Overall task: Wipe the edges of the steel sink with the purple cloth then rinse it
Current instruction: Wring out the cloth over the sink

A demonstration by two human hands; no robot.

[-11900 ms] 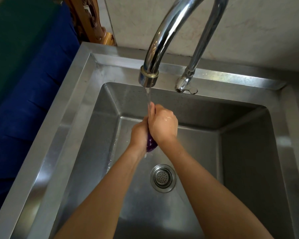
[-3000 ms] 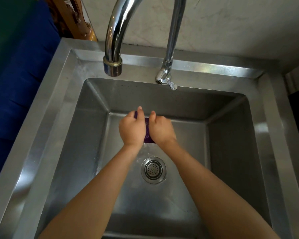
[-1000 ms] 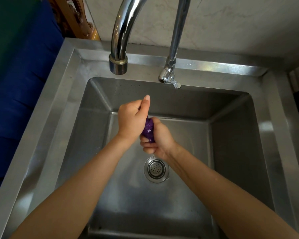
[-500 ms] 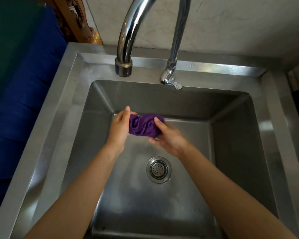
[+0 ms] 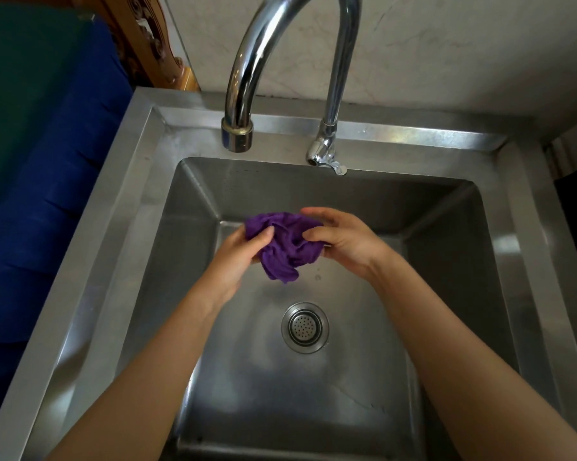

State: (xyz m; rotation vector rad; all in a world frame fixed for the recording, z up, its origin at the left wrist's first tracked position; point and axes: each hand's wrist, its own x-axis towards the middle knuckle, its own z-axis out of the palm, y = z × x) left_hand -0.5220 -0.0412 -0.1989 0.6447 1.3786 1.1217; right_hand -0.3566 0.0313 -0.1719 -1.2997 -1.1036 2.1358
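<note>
Two bare hands meet over the middle of the basin, sharing one cloth between them. At the far left lies a dark blue padded fabric (image 5: 47, 194) with a flat green surface (image 5: 21, 78) above it. A carved brown wooden post (image 5: 147, 44) stands behind the sink's back left corner. Next comes the brushed steel sink (image 5: 114, 234), its broad left rim streaked with glare. A chrome gooseneck tap (image 5: 247, 61) curves over the back edge, and no stream falls from its spout (none that this view shows, at least).

The left hand (image 5: 237, 261) pinches the left side of the crumpled purple cloth (image 5: 285, 246), thumb on top and fingers curled beneath. The cloth is held in the air above the basin floor, lower than the spout. It is bunched in soft folds, with a loose corner drooping toward the round perforated steel drain strainer (image 5: 304, 327). The right hand (image 5: 343, 244) grips the cloth's right side, its fingers curled round the bundle.

The cloth looks thin and limp, with no shape of its own. If it is wet, as seems likely, it will be light but clingy, and its folds will stick together. Squeezing cannot harm it. To spread it, a pinch at two free corners or along one hem should serve best. To wring it, the whole bundle should be gathered into both fists. The steel around it is probably slick where wet.
</note>
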